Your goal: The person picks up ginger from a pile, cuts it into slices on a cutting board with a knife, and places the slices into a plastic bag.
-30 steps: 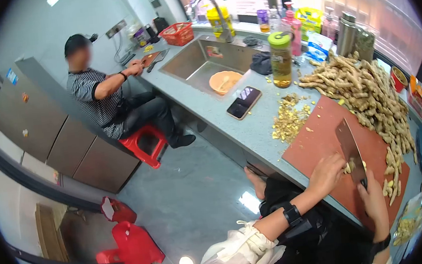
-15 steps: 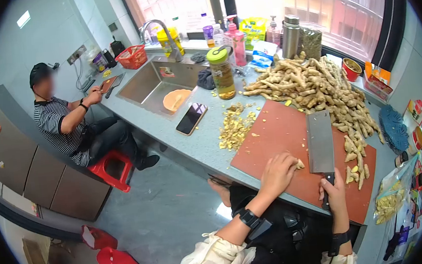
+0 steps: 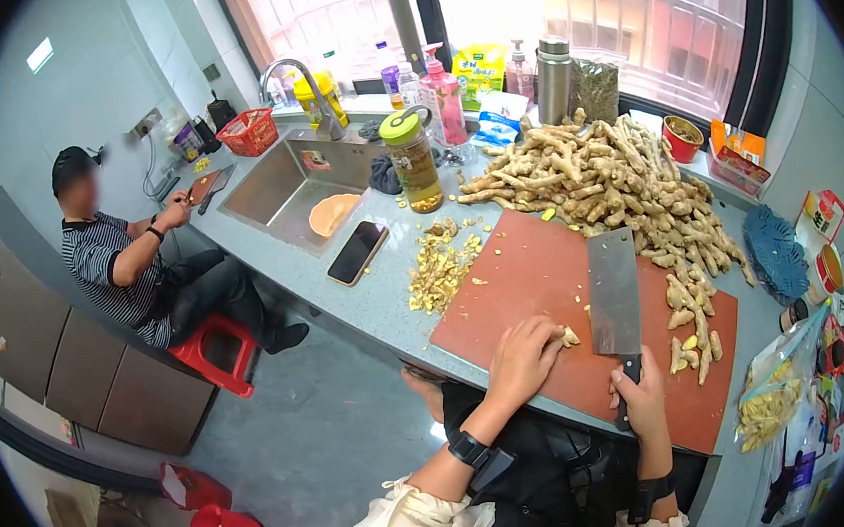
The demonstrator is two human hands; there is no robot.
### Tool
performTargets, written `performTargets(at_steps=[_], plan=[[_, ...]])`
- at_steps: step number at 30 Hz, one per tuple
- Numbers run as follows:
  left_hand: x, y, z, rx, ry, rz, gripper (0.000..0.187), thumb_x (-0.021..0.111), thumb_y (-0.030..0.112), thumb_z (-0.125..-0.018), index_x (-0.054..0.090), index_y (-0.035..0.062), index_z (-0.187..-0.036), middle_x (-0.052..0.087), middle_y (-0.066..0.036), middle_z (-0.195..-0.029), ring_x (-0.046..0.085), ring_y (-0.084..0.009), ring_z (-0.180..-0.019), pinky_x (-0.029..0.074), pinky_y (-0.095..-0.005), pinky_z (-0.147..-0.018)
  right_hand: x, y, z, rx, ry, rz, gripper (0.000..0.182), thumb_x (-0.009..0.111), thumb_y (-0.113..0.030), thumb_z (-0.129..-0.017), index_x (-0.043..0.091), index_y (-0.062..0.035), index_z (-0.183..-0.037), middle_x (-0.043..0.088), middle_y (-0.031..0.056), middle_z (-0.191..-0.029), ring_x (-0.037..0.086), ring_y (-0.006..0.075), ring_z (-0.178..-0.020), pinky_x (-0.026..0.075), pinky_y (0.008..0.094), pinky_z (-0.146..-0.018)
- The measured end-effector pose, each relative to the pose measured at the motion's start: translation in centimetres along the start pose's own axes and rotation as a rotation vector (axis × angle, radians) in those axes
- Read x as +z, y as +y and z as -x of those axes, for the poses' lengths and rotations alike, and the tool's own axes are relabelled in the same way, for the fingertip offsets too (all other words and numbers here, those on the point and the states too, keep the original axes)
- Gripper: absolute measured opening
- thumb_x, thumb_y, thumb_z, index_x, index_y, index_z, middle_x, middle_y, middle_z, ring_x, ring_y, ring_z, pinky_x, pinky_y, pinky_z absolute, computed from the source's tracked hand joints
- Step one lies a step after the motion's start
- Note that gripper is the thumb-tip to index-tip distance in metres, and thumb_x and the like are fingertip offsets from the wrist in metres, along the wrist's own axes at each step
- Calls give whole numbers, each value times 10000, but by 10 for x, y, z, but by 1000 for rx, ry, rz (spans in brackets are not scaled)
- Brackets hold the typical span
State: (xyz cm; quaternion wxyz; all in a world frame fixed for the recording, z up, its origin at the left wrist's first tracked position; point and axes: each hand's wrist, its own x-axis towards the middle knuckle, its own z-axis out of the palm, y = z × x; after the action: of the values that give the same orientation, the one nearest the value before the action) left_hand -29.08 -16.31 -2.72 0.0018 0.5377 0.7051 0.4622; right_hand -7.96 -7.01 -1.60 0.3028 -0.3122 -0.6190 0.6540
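Gripping one cleaver (image 3: 614, 291), one board (image 3: 544, 283)

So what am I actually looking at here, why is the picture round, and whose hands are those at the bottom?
There is no machine here. A person wears a camera on the head, looking forward and down, and its wide lens bends the view into a circle. The two hands at the bottom are the wearer's own. The right hand grips the handle of a cleaver, whose broad blade lies over a reddish cutting board. The left hand presses a small piece of ginger on the board. Behind it is a large pile of ginger roots, with chopped bits on the grey counter, beside a phone, a jar with a green lid and a sink. A second person in a striped shirt sits at the far end.
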Motion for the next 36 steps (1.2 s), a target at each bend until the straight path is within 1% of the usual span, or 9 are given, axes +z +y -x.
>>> performTargets(at_steps=[2, 3, 5, 13, 18, 22, 24, 30, 36], plan=[[0, 0, 1, -45, -44, 9, 145, 732, 152, -894, 693, 81, -1014, 690, -71, -1093, 644, -295, -1086, 474, -418, -905, 1, 0, 0, 12, 11, -25, 363, 632, -58, -944, 511, 1, -1282, 570, 25, -800, 559, 89, -577, 482, 247, -531], [0, 0, 3, -37, -66, 25, 145, 732, 152, -894, 693, 81, -1014, 690, -71, -1093, 644, -295, -1086, 474, -418, -905, 1, 0, 2, 23, 10, -51, 368, 633, -59, -944, 516, 1, -1288, 575, 28, -805, 564, 91, -582, 486, 251, -536], [1, -2, 1, -17, -21, 0, 146, 729, 153, -897, 699, 85, -1022, 696, -73, -1100, 645, -293, -1096, 472, -420, -913, 0, 0, 2, 21, 19, -27, 366, 632, -60, -947, 522, 1, -1291, 582, 32, -814, 569, 90, -591, 490, 253, -542], [-3, 2, 1, -41, -62, -5, 157, 727, 150, -890, 700, 91, -1033, 698, -75, -1108, 646, -297, -1096, 472, -424, -921, -1, 0, 2, -8, 3, -8, 383, 636, -61, -955, 523, 31, -1310, 604, 40, -805, 583, 97, -599, 497, 256, -555], [0, -1, 1, -1, -6, -20, 169, 736, 143, -875, 702, 97, -1034, 694, -77, -1101, 648, -310, -1080, 477, -427, -911, -2, -4, 2, -1, -7, 24, 371, 636, -64, -959, 524, 33, -1299, 608, 49, -810, 583, 100, -597, 497, 258, -558], [-1, 0, 2, -21, -40, -26, 171, 736, 139, -873, 703, 99, -1037, 693, -77, -1102, 649, -308, -1077, 480, -425, -906, -3, 0, 1, -8, -16, -3, 376, 636, -65, -959, 518, 35, -1302, 613, 54, -807, 584, 102, -591, 496, 261, -554], [1, -1, 3, -6, -7, -30, 173, 736, 139, -873, 704, 98, -1038, 693, -74, -1095, 650, -304, -1075, 481, -423, -904, -3, 0, 2, -7, -16, 9, 382, 636, -65, -958, 515, 35, -1306, 611, 53, -806, 583, 102, -592, 496, 260, -554], [0, -1, 3, 6, -4, -15, 169, 737, 141, -877, 705, 92, -1035, 699, -73, -1081, 650, -294, -1081, 482, -423, -904, -1, 1, 0, -16, -8, -9, 394, 631, -58, -955, 511, 35, -1318, 610, 53, -809, 584, 102, -594, 492, 258, -549], [2, -1, 2, -27, -12, 6, 165, 744, 144, -876, 718, 92, -1030, 713, -72, -1054, 661, -299, -1050, 481, -424, -895, -2, -3, 4, 13, 20, 15, 399, 629, -59, -961, 512, 29, -1332, 610, 47, -819, 585, 98, -600, 491, 253, -552]])
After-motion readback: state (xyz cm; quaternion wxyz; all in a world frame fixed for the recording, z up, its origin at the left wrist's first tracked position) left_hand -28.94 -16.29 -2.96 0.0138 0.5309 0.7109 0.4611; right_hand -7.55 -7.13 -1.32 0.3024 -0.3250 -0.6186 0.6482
